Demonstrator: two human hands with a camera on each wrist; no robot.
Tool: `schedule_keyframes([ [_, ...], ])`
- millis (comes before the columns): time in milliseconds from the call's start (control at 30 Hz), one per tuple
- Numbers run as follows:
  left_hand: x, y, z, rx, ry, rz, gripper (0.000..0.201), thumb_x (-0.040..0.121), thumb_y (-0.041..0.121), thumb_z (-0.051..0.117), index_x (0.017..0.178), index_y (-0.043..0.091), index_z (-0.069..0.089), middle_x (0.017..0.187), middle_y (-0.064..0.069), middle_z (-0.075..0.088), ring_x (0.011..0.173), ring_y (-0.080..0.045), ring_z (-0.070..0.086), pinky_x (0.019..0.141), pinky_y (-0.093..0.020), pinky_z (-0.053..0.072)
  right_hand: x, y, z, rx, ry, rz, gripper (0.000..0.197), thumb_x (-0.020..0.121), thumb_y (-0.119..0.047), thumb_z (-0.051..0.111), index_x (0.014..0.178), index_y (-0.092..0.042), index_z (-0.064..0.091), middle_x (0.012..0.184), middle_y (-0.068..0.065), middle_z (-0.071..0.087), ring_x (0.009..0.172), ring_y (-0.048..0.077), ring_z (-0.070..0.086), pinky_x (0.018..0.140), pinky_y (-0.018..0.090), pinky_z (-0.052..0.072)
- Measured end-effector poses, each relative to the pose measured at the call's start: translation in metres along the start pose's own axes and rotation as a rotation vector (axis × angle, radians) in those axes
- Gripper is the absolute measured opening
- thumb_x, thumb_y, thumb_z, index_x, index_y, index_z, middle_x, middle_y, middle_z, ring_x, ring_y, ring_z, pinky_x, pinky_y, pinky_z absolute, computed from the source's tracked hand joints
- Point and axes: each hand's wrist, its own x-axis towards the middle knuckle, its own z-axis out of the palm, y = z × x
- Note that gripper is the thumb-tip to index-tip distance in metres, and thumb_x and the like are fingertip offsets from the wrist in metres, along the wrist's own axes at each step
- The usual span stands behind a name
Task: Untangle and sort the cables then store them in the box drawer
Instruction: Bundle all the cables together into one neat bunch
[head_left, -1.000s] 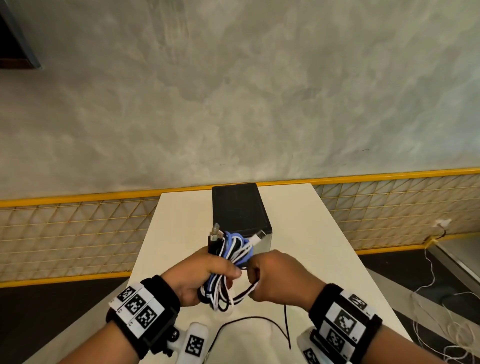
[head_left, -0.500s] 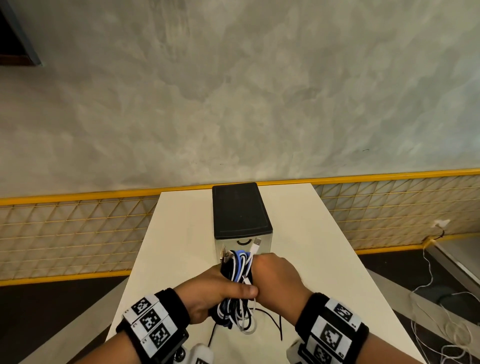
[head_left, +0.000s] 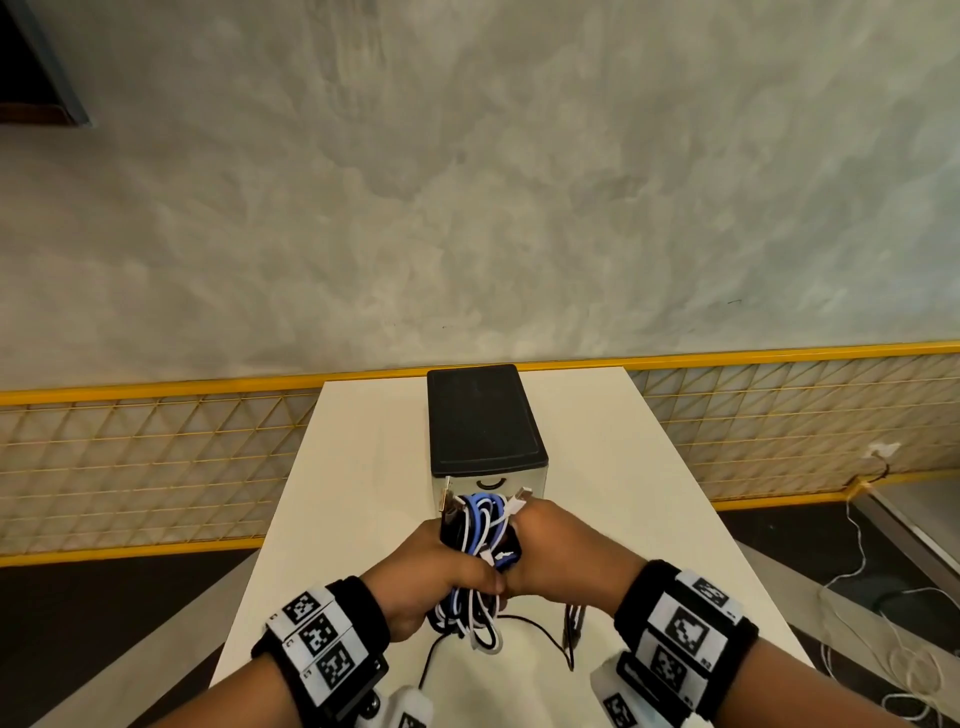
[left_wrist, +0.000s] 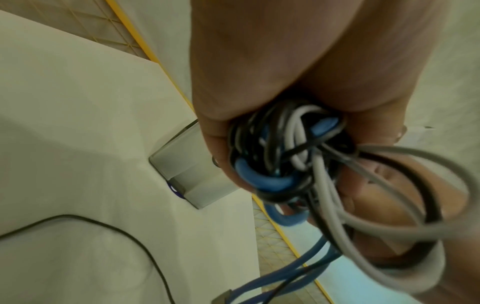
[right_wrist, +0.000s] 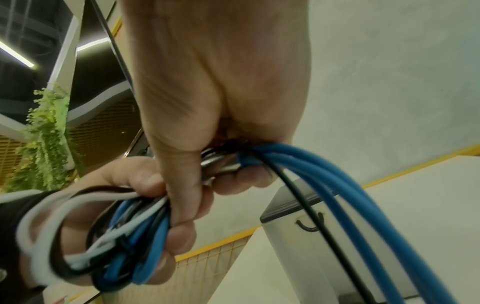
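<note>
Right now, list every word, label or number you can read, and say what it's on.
No readable words or brand names anywhere.
Left wristband: square black-and-white coded markers, with tiny characters beside them, too small to read.
Right wristband: the same, too small to read.
Box, cables: no text.

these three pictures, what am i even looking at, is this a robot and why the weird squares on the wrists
No robot: a person's two bare hands, wearing wristbands with printed marker squares and small cameras. The wide picture comes from a head camera; the other two look along each wrist. Both the left hand and the right hand grip one tangled cable bundle of blue, white and black cords above a white table. Behind it stands a box with a black top and a closed drawer. One thin black cable trails on the table.
</note>
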Motion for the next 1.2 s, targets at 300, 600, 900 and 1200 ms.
schedule_keyframes([
  [300, 0.001, 0.014, 0.005, 0.029, 0.010, 0.074, 0.037, 0.071, -0.020, 0.061, 0.096, 0.003, 0.074, 0.084, -0.015, 0.076, 0.073, -0.027, 0.073, 0.069, -0.038, 0.059, -0.009, 0.008, -0.023, 0.403, -0.068, 0.174, 0.066, 0.064, -0.009, 0.088, 0.116, -0.020, 0.049, 0.097, -0.010, 0.069, 0.093, -0.002, 0.066, 0.080, 0.018, 0.053],
  [600, 0.005, 0.013, -0.009, -0.159, 0.152, 0.111, 0.017, 0.062, -0.008, 0.065, 0.075, 0.002, 0.071, 0.071, -0.019, 0.066, 0.062, -0.027, 0.064, 0.061, -0.034, 0.053, -0.029, 0.037, -0.012, 0.660, 0.065, 0.420, 0.020, 0.095, -0.023, 0.060, 0.093, -0.003, 0.064, 0.067, 0.006, 0.059, 0.061, 0.019, 0.056, 0.066, 0.033, 0.051],
  [900, 0.011, 0.009, 0.008, -0.185, 0.122, 0.150, 0.041, 0.073, -0.018, 0.058, 0.108, -0.001, 0.070, 0.102, -0.024, 0.075, 0.088, -0.034, 0.074, 0.068, -0.039, 0.059, -0.007, -0.003, 0.003, 1.164, 0.343, 0.479, 0.023, 0.103, -0.027, 0.041, 0.116, -0.015, 0.055, 0.091, 0.009, 0.073, 0.086, 0.027, 0.071, 0.073, 0.044, 0.055],
  [1200, 0.014, 0.002, 0.012, -0.125, 0.147, 0.134, 0.038, 0.072, -0.013, 0.069, 0.104, 0.008, 0.071, 0.100, -0.021, 0.075, 0.089, -0.036, 0.073, 0.074, -0.040, 0.058, -0.001, -0.019, 0.006, 1.253, 0.149, 0.400, 0.055, 0.096, -0.059, 0.041, 0.136, -0.024, 0.051, 0.129, 0.004, 0.066, 0.121, 0.020, 0.062, 0.106, 0.046, 0.047],
])
